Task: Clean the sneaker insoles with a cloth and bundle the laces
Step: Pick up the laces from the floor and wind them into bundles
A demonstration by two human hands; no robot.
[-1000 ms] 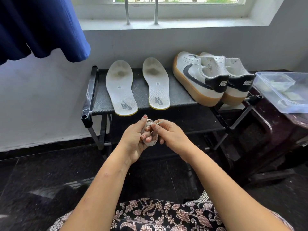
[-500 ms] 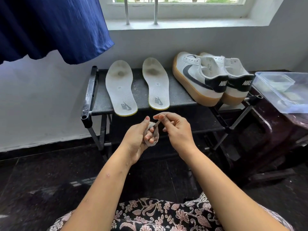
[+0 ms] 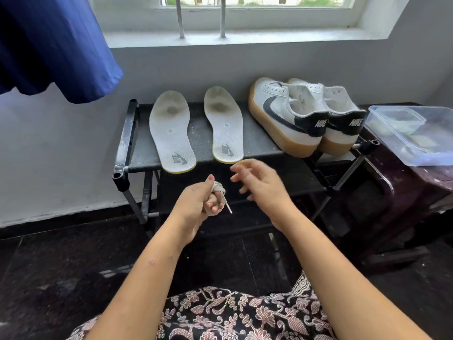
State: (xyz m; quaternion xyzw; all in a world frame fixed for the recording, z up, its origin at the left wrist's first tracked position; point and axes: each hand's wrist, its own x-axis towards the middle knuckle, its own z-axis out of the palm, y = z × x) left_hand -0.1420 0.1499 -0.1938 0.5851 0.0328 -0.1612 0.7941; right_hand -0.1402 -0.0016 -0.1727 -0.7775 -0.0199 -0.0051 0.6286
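Note:
My left hand grips a small bundle of whitish lace wound round its fingers, with the lace's tip sticking out down and to the right. My right hand hovers just right of it, fingers loosely spread, holding nothing. Two grey insoles lie side by side, top face up, on a black rack. A pair of white sneakers with gum soles stands on the rack's right end, heels toward me.
A clear plastic box rests on a dark stand at the right. Blue fabric hangs at the upper left. A white wall and window sill rise behind the rack. The floor is dark stone.
My right hand has let go of the lace end and drawn away up and to the right. The lace tip now hangs free from the bundle in my left hand.

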